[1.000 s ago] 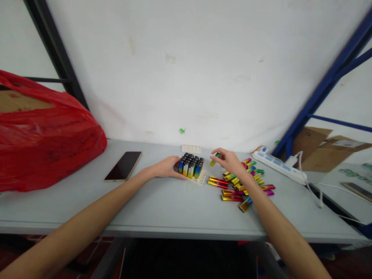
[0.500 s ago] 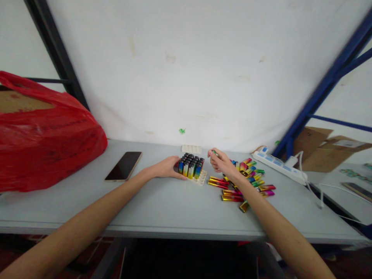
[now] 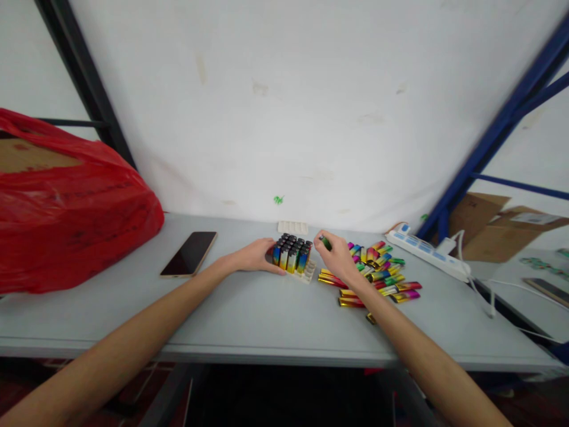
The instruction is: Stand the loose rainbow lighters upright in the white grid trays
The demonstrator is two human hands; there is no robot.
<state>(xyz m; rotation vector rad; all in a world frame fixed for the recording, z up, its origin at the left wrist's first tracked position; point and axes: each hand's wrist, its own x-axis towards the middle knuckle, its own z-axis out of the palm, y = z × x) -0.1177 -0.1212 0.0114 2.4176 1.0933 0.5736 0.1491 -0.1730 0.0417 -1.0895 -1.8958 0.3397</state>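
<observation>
Several lighters (image 3: 292, 254) with black tops and shiny coloured bodies stand upright in a white slotted tray (image 3: 306, 277), with bare slots along its right side. My left hand (image 3: 256, 256) is curved round the left side of this block, thumb at the front and fingers behind. Just right of the tray, my right hand (image 3: 335, 256) is closed on a green lighter (image 3: 326, 242), held tilted above the table. Loose lighters (image 3: 377, 274) in red, gold, green, blue and purple lie in a pile beside and behind my right forearm, which hides some of them.
Behind the block, a second white tray (image 3: 293, 227) lies near the wall. A phone (image 3: 189, 254) and a red plastic bag (image 3: 80, 207) are on the left. At the right are a white power strip (image 3: 427, 255) with cables, a blue frame post (image 3: 493, 130) and cardboard boxes (image 3: 502, 231).
My right hand has shifted slightly left and turned towards the tray, showing more of the green lighter. My left hand stays in place at the block.
</observation>
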